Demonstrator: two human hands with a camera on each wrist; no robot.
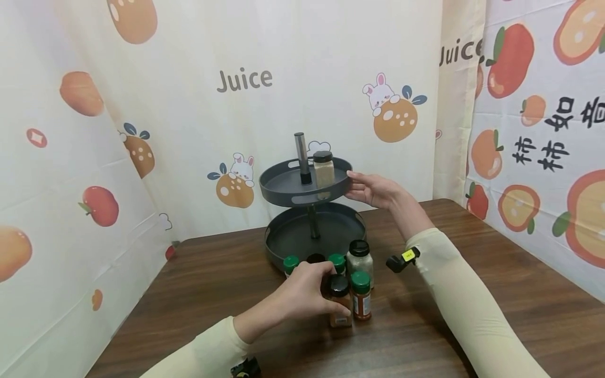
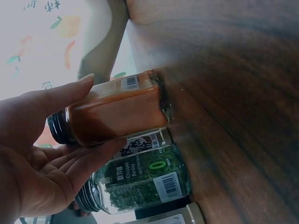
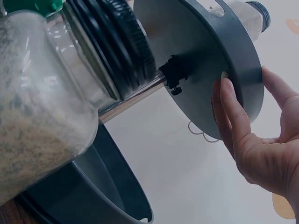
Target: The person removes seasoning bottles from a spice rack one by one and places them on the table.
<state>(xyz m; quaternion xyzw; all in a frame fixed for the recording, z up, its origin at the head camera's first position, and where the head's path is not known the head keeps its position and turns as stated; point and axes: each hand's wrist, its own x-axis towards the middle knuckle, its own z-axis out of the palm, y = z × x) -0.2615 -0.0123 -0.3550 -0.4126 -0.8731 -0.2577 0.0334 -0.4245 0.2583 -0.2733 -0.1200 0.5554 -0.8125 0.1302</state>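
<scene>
My left hand grips a square spice jar of orange-brown powder with a black lid, thumb on one side and fingers on the other. In the left wrist view this jar stands close over the wooden table, beside a chopped parsley jar. My right hand holds the right rim of the upper tray of a dark two-tier stand, its thumb at the outer rim and fingers underneath. On that tray stands a black-lidded jar of pale beige contents.
The lower tray sits behind a cluster of jars. Among them are a green-lidded jar and a large black-lidded jar, both right of my left hand. A metal post rises through the stand. Printed curtains enclose the table.
</scene>
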